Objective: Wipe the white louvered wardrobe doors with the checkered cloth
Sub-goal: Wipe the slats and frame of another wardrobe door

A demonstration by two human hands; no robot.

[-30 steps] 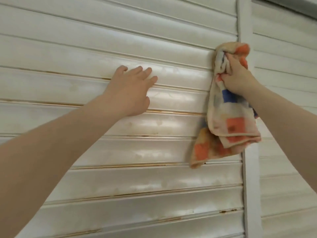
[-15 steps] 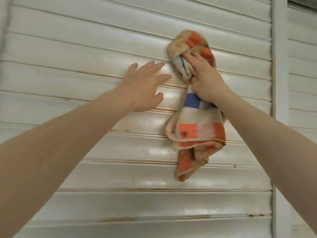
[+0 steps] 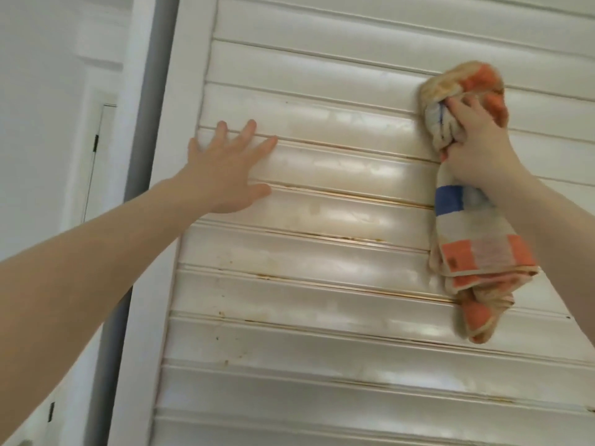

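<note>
Cloth: checkered cloth (image 3: pixel 473 246), orange, blue, white, bunched, hanging below the right hand (image 3: pixel 476 146), whose curled fingers grip it.
Left hand (image 3: pixel 225 175): fingers splayed flat on wardrobe door (image 3: pixel 322 252), holding nothing.
Hidden: cloth's middle, behind right-hand fingers.

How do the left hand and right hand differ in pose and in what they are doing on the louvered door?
The left hand lies flat and open with fingers spread, holding nothing; the right hand is closed in a grip on the bunched checkered cloth. The left hand sits lower and nearer the door's left edge; the right sits higher, further right. Both press against the louvered door.
</note>
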